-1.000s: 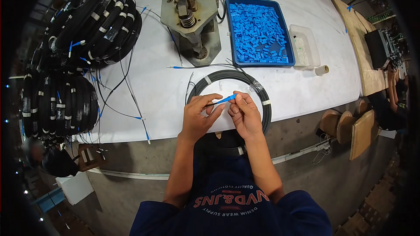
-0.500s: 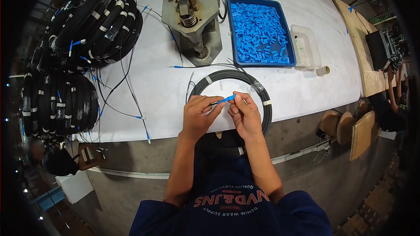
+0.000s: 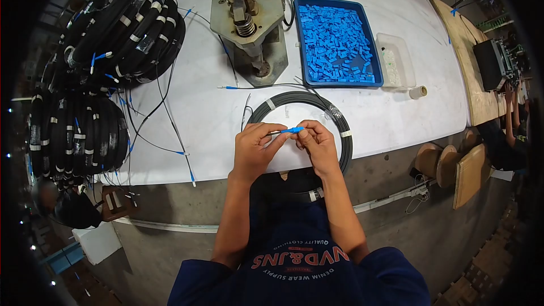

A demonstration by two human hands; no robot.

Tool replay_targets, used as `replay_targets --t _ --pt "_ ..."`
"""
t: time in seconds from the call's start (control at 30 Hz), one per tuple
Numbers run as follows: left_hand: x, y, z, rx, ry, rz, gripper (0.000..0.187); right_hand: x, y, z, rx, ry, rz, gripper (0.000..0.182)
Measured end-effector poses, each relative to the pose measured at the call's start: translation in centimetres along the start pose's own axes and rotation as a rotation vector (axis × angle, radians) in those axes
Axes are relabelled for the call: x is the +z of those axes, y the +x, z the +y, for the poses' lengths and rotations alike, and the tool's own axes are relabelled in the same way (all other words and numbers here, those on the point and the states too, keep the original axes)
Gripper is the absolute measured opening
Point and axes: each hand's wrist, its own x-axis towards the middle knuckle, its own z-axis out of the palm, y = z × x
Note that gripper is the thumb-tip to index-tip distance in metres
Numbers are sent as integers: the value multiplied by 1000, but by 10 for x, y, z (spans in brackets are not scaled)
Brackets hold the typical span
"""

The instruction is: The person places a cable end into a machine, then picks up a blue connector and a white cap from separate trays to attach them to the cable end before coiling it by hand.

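Observation:
Above the near part of a coiled black cable (image 3: 347,150), my two hands meet at a small blue connector (image 3: 293,130). My left hand (image 3: 253,146) pinches the black cable end and the rear of the connector. On the right, my right hand (image 3: 317,144) has thumb and fingertips closed on the connector's front part, its other fingers curled. The connector lies nearly level between the fingertips. Behind the coil, a loose cable end with a blue connector (image 3: 229,87) rests on the white table (image 3: 408,124).
A metal press (image 3: 255,28) stands behind the coil. Beside it are a blue tray (image 3: 381,73) of blue parts and clear containers (image 3: 396,59). Large cable coils (image 3: 79,136) fill the left. A small roll (image 3: 418,92) sits right; another person's arm (image 3: 510,116) shows far right.
The connector has turned from slanting to nearly level. My right hand has shifted slightly, its fingertips now lower around the connector's front part.

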Motion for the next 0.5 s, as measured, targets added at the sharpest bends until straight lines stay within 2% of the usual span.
replay_targets --t 0.13,0.2,0.5 --pt "-11 1 -3 -124 -7 -136 17 -12 2 -1 -78 -177 -6 20" --pt "-11 3 -5 -32 -26 -187 16 -16 1 0 -127 -169 -12 20" --pt "-8 -1 -12 5 -51 -179 16 -9 -3 -4 -133 -262 -11 19"
